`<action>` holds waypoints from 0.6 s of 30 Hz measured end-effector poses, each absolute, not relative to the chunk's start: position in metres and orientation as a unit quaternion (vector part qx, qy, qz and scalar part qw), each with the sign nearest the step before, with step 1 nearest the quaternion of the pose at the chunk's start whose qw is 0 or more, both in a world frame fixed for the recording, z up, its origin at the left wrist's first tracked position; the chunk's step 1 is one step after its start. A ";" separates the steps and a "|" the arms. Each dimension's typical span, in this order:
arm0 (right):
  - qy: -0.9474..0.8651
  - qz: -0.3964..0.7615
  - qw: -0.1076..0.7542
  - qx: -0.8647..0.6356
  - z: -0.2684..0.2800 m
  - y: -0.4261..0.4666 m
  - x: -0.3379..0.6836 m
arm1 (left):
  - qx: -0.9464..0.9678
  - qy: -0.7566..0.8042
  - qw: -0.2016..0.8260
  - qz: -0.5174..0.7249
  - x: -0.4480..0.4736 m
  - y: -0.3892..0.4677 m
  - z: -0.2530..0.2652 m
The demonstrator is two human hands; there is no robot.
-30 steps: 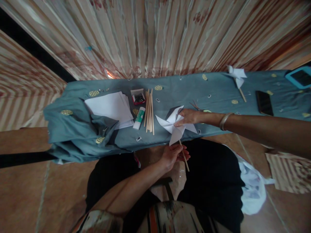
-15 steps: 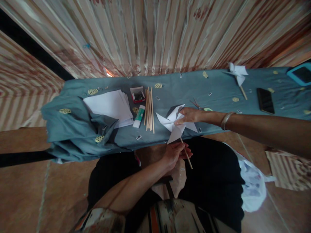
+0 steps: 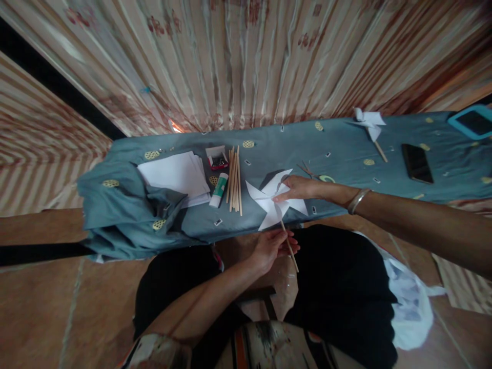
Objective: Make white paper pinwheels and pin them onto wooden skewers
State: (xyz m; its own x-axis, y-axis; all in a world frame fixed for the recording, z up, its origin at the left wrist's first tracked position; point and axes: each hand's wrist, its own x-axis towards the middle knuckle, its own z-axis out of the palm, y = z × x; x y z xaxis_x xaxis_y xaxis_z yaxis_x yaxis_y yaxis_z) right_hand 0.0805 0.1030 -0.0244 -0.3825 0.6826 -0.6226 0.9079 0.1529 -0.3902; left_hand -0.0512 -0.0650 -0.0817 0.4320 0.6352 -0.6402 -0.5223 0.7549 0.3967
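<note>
A white paper pinwheel (image 3: 273, 210) on a thin wooden stick (image 3: 293, 260) is held between my two hands at the table's front edge. My left hand (image 3: 272, 248) is closed around the stick just below the paper blades, and the stick's lower end pokes out past the fingers. Over the pinwheel's middle, my right hand (image 3: 296, 188) pinches the paper with thumb and fingers; its centre is partly hidden by them. Scissors (image 3: 322, 178) with a green-and-white handle lie just beyond my right wrist.
Left of the pinwheel lie several wooden sticks (image 3: 234, 182), a glue stick (image 3: 219, 190), a small open box of dark pins (image 3: 218, 159) and white paper sheets (image 3: 175, 177). Another pinwheel (image 3: 371, 125), a phone (image 3: 417, 163) and a blue-framed device (image 3: 473, 122) are on the right.
The camera view has shifted slightly, so the table sits a little lower in the picture. Both hands keep their hold on the pinwheel, with hardly any movement.
</note>
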 end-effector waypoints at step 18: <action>0.591 -0.543 -0.043 0.595 -0.017 0.097 0.097 | 0.170 0.375 0.827 0.382 -0.063 -0.046 -0.072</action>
State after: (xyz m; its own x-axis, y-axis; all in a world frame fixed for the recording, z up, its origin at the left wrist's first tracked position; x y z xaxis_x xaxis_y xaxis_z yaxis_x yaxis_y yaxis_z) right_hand 0.0967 0.0970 -0.0166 -0.2878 0.7499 -0.5956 0.6576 -0.2974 -0.6922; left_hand -0.0626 -0.0463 -0.0720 0.4268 0.7595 -0.4909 -0.5050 0.6505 0.5674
